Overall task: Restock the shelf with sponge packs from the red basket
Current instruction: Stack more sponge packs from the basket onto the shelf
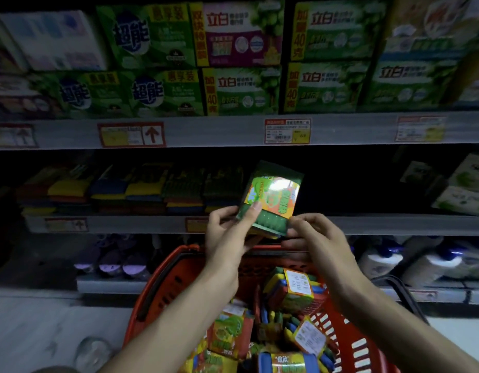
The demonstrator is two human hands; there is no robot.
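Observation:
I hold a green sponge pack (273, 196) with an orange and green label upright in front of the middle shelf (380, 224). My left hand (230, 235) grips its lower left side, thumb across the front. My right hand (313, 238) pinches its lower right corner. Below my forearms stands the red basket (165, 286), with several more sponge packs (294, 292) lying in it. On the middle shelf to the left, stacked sponge packs (130, 189) fill a dim row.
The top shelf carries green soap boxes (241, 90) above price tags (286, 130). The middle shelf behind the held pack is dark; boxed goods (464, 187) stand at its right end. White bottles (421, 262) and purple items (112, 262) sit on the bottom shelf.

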